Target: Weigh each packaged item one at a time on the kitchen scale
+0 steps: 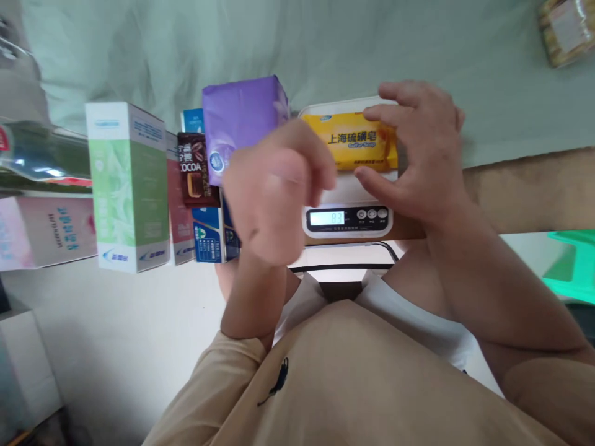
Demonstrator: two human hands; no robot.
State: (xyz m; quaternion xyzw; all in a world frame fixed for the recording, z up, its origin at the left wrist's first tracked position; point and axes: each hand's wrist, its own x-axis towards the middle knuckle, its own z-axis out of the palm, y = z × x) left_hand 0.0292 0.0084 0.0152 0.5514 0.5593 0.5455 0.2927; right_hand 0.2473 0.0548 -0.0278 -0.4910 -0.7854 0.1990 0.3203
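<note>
A yellow wrapped bar of sulfur soap point(351, 141) lies on the white platform of a digital scale point(348, 193). The scale's lit display point(327, 218) seems to read 83. My right hand point(425, 139) is open around the soap's right end, thumb below and fingers above, the index fingertip at or just over the wrapper's upper edge. Blurred by motion, my left hand point(279, 192) hangs at the scale's left side with its fingers curled in and nothing visible in them. It partly covers a purple soft pack point(242, 118) and the soap's left end.
Left of the scale stand a dark cocoa packet point(193, 170), blue boxes point(209, 238), a red box point(179, 210), a green-and-white box point(127, 192), a pink box point(51, 232) and a clear bottle point(46, 155). A snack pack point(568, 31) lies far right. A green plastic item point(579, 266) is lower right.
</note>
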